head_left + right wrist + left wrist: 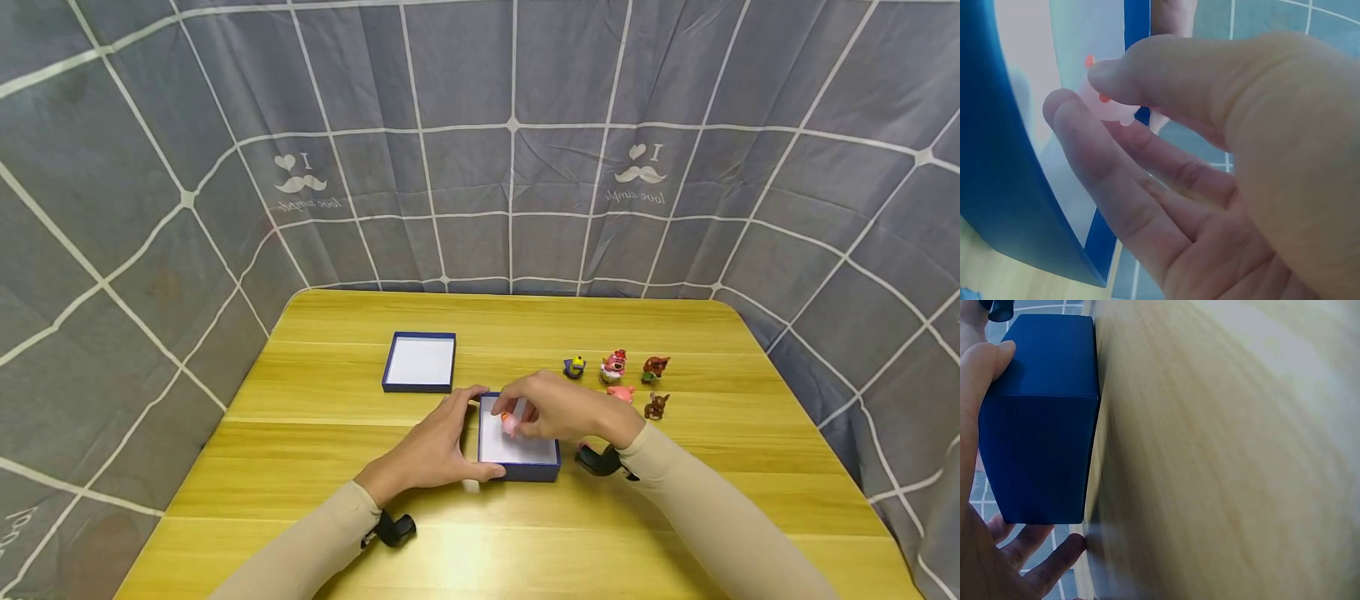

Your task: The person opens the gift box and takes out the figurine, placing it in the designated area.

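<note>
A dark blue box [531, 471] with a white inside stands uncovered on the table. My left hand [435, 442] grips its left end, thumb on the near wall and fingers round the far corner. In the left wrist view, the thumb [1002, 359] presses one blue wall while the fingertips [1072, 547] lie at the opposite side. My right hand [566, 408] pinches a small pale pink toy figure [509, 424] over the box's opening. The right wrist view shows this figure [1110, 111] between thumb and fingers, with orange bits on it, partly hidden by the thumb.
A shallow blue lid [420, 362], white inside, lies behind and left of the box. Several toy figures stand at the right: a dark blue and yellow one [574, 367], a red-and-pink one [613, 367], a pink one [621, 392] partly behind my right hand, and brown ones [656, 407].
</note>
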The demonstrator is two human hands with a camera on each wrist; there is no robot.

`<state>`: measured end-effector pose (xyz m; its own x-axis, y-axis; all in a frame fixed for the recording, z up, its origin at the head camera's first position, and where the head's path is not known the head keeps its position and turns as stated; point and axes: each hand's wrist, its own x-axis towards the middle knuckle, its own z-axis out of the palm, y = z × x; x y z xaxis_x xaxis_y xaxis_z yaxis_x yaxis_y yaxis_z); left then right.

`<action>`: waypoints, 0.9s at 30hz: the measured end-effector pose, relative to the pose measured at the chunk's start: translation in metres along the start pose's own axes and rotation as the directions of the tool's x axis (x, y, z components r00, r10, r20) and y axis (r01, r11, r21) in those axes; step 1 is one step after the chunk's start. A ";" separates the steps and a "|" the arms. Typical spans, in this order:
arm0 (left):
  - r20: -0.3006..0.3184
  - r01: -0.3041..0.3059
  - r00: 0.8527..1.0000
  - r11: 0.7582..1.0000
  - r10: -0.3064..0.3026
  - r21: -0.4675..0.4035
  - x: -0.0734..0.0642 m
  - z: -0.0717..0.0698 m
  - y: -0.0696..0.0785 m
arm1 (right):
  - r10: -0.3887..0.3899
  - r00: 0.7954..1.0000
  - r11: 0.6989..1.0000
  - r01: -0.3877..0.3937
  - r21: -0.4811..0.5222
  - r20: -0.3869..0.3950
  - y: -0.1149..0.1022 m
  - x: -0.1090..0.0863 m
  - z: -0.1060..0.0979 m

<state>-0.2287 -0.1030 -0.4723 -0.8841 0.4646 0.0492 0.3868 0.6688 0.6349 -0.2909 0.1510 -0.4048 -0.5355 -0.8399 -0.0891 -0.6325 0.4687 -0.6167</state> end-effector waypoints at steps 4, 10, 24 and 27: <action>-0.002 -0.008 1.000 1.000 0.008 0.009 0.000 -0.001 0.000 | -0.001 1.000 1.000 0.001 0.008 -0.017 0.000 -0.004 -0.001; -0.003 -0.012 1.000 1.000 0.012 0.020 -0.001 -0.002 0.000 | 0.002 0.998 1.000 -0.001 0.011 -0.056 -0.001 -0.010 0.000; -0.004 -0.019 1.000 1.000 0.019 0.024 -0.001 -0.002 0.000 | 0.035 0.985 0.999 -0.032 0.018 -0.169 -0.001 -0.029 0.002; -0.005 -0.017 1.000 1.000 0.017 0.022 -0.001 -0.002 0.000 | 0.047 0.979 0.999 -0.044 0.020 -0.200 0.000 -0.035 0.002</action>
<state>-0.2282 -0.1046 -0.4714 -0.8787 0.4731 0.0639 0.4073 0.6732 0.6172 -0.2713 0.1805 -0.4033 -0.6656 -0.7453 0.0398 -0.5972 0.4998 -0.6273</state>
